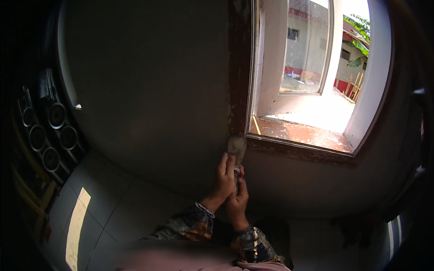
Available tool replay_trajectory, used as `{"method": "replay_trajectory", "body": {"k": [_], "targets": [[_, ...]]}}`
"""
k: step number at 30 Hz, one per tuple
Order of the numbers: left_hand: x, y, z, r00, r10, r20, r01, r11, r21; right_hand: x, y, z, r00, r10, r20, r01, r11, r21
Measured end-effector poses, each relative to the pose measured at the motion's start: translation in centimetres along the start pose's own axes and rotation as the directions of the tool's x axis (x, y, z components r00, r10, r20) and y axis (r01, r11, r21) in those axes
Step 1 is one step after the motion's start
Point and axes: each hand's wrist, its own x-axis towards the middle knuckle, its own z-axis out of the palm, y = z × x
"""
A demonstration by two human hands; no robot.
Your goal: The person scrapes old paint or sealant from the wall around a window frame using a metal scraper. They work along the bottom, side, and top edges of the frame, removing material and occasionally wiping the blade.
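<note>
My left hand (224,181) is closed around the side of a greyish, elongated object (236,149) with a rounded upper end. It may be a bottle or a tool; the dim light does not settle which. Lower down, my right hand (238,201) grips the same object, its fingers partly hidden behind it. A pale band (237,169) circles the object between the hands. Its upper end overlaps the lower left corner of a dark brown wooden window frame (240,84) with flaking paint; whether it touches cannot be told.
A white glazed casement (271,74) stands ajar above the worn reddish sill (301,132), where a yellow strip (256,125) lies. The dark wall (152,84) is directly ahead. Loudspeakers (51,135) stand at the left, above a tiled floor (115,206) with a sunlit patch (78,227).
</note>
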Motion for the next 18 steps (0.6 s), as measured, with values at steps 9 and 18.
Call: {"method": "replay_trajectory", "body": {"k": [9,18], "targets": [[0.15,0.05,0.16,1.000,-0.001,0.012,0.001,1.000,-0.002,0.05,-0.27,0.04,1.000,0.013,-0.023,-0.013,1.000,0.012],[-0.15,0.74,0.41,0.999,0.040,0.030,-0.041,0.998,0.054,0.12,0.02,0.10,1.000,-0.025,-0.019,0.025,0.999,0.022]]}}
